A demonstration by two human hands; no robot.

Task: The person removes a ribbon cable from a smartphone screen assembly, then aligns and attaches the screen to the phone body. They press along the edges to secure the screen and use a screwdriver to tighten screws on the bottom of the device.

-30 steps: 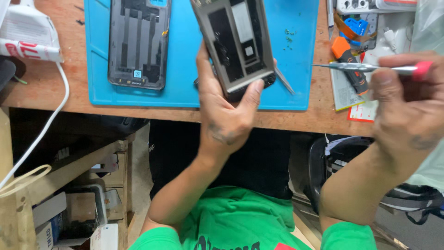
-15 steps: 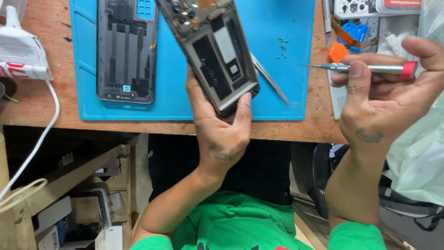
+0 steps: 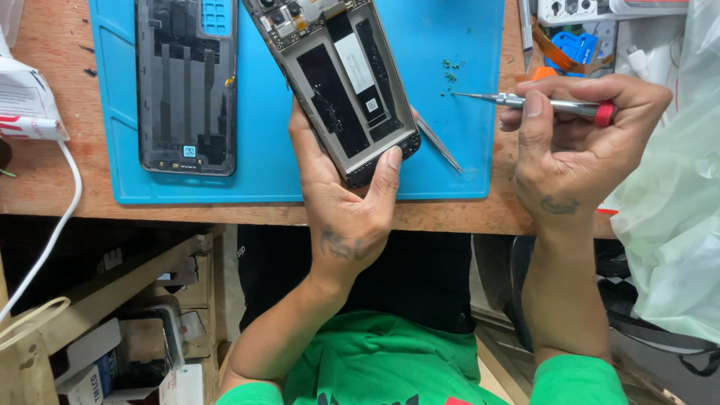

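Observation:
My left hand [image 3: 346,201] grips the lower end of an opened phone body [image 3: 339,79], held tilted above the blue mat [image 3: 465,161] with its inner frame and circuit board facing up. My right hand [image 3: 577,154] holds a thin metal screwdriver with a red end [image 3: 551,105], its tip pointing left toward several tiny green screws [image 3: 450,75] lying on the mat. The phone's dark back cover [image 3: 186,82] lies flat on the left part of the mat, inner side up. Metal tweezers [image 3: 439,142] rest on the mat just right of the phone.
A wooden bench edge [image 3: 225,214] runs below the mat. A white cable [image 3: 45,240] hangs at the left beside a white device [image 3: 26,101]. Small parts, orange flex strip and a blue piece [image 3: 577,45] lie at the top right. A translucent plastic bag [image 3: 671,202] sits at the right.
The right hand has swung the screwdriver in leftward, so its tip now sits over the mat near the green screws. The left hand keeps holding the phone body, which sits slightly lower in view.

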